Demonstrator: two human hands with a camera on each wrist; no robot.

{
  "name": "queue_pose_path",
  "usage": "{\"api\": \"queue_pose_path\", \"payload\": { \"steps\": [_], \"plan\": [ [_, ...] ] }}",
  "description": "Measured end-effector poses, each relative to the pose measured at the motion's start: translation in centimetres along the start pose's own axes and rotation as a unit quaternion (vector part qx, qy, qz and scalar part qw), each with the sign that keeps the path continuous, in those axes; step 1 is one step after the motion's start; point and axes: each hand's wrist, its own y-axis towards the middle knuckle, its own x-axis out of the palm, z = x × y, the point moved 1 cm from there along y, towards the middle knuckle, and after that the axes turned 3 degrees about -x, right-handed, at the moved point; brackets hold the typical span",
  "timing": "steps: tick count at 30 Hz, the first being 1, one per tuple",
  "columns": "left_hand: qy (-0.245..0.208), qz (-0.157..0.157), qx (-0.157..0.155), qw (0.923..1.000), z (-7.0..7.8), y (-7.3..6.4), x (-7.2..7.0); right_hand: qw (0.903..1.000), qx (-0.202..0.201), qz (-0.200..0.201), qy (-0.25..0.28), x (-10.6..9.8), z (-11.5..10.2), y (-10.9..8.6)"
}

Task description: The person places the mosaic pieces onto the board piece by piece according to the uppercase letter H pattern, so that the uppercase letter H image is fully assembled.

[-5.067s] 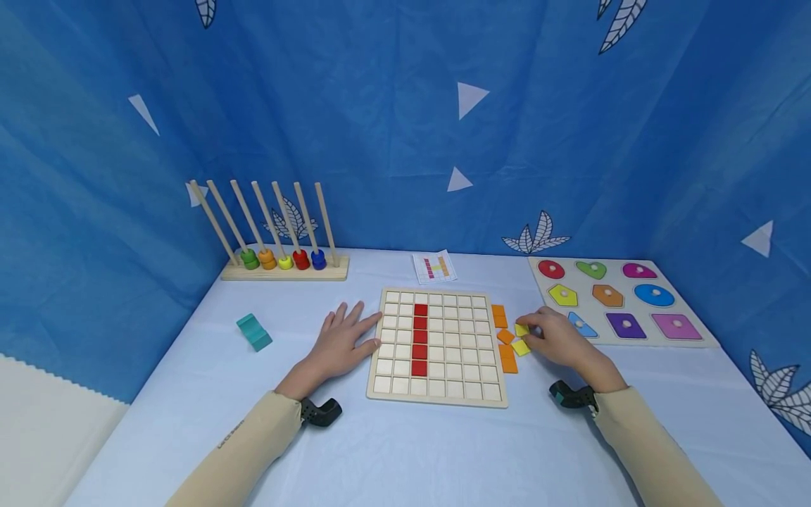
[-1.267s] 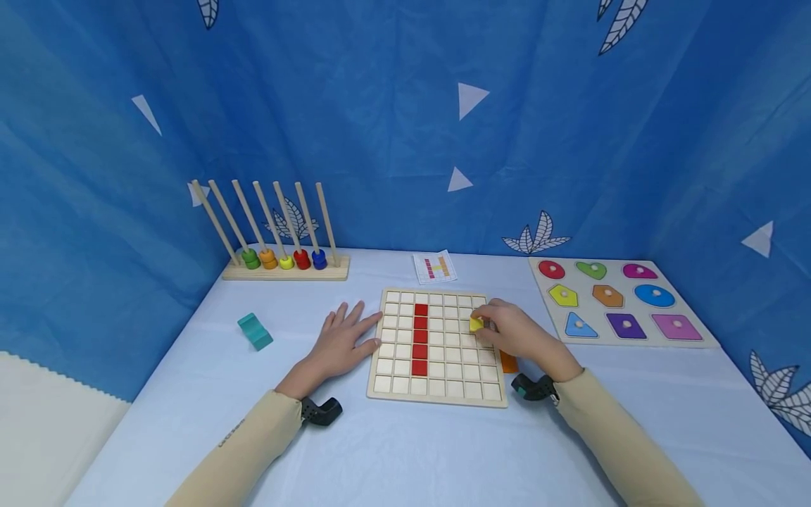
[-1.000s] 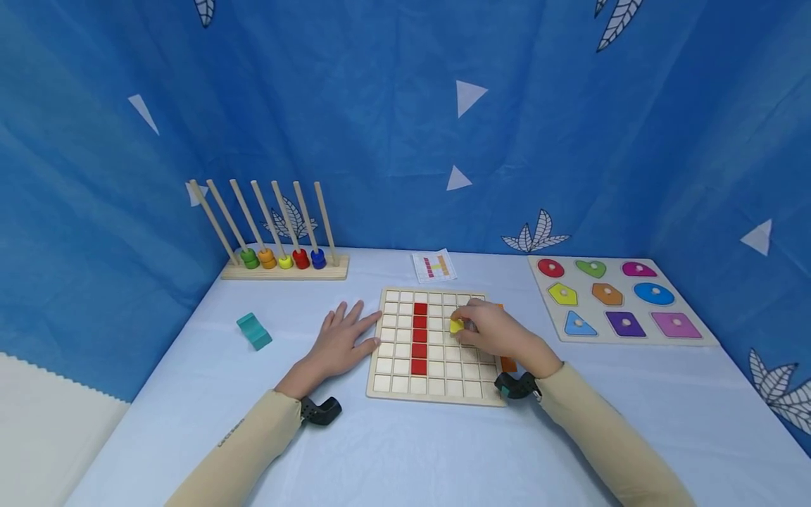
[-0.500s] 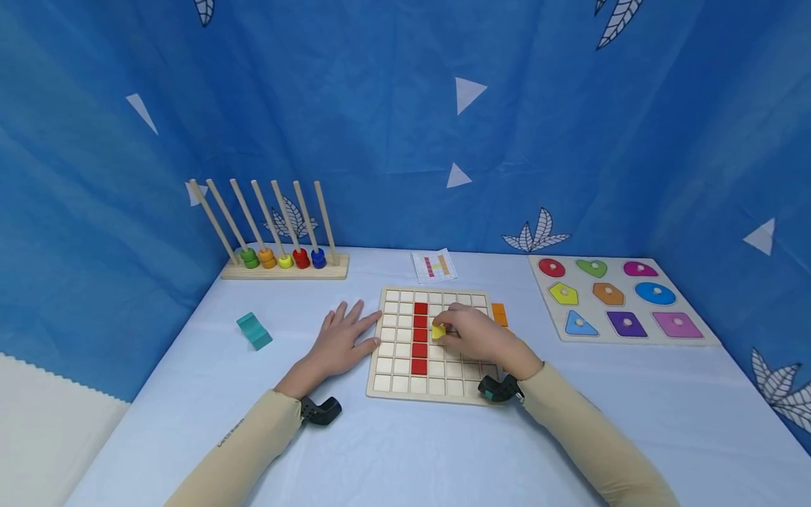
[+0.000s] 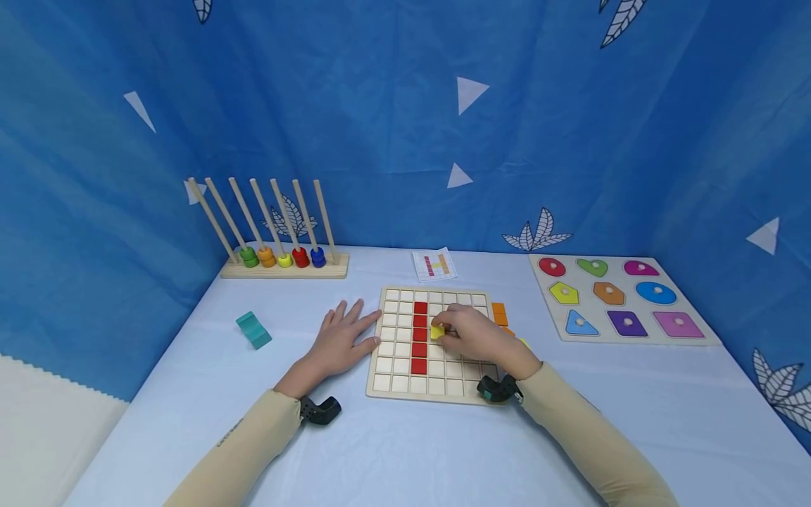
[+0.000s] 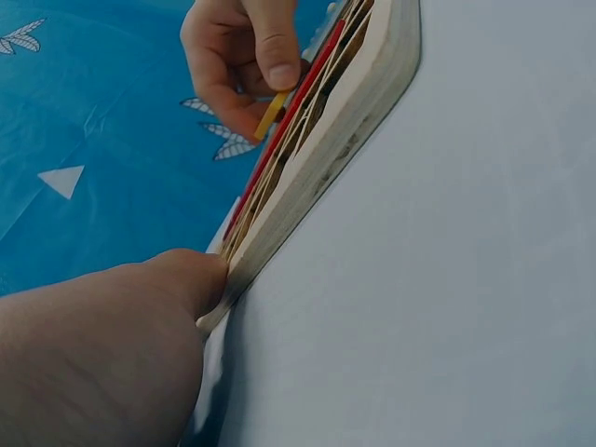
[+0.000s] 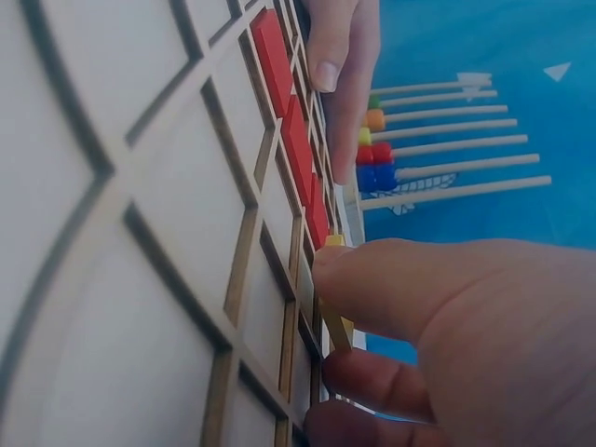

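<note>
A wooden grid board [image 5: 393,396] lies mid-table, a column of red square tiles [image 5: 419,335] set in its cells. My right hand [image 5: 478,336] pinches a yellow square tile [image 5: 437,332] between thumb and fingers, over the cell just right of the middle red tile. In the right wrist view the yellow tile [image 7: 336,326] stands tilted at the grid, partly hidden by the thumb. My left hand [image 5: 342,343] lies flat with fingers spread, its fingertips and thumb touching the board's left edge. Orange tiles [image 5: 500,314] lie along the board's right side, some hidden behind my right hand.
Behind the board is a small pattern card [image 5: 434,265]. A peg stand [image 5: 285,267] with coloured rings stands at the back left, and a teal block [image 5: 254,330] lies nearer. A shape puzzle board [image 5: 624,299] lies at the right. Another yellow tile [image 5: 524,343] shows beyond my right wrist.
My right hand took a yellow tile from the pile right of the board and carried it leftward across the grid to beside the red column. My left hand stayed in place.
</note>
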Motion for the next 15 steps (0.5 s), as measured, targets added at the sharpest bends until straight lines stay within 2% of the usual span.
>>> {"api": "queue_pose_path", "payload": {
  "steps": [15],
  "plan": [
    [-0.003, 0.002, 0.003, 1.0000, 0.07, -0.08, -0.10, 0.9998, -0.015, 0.007, 0.006, 0.07, -0.05, -0.01]
  ]
}}
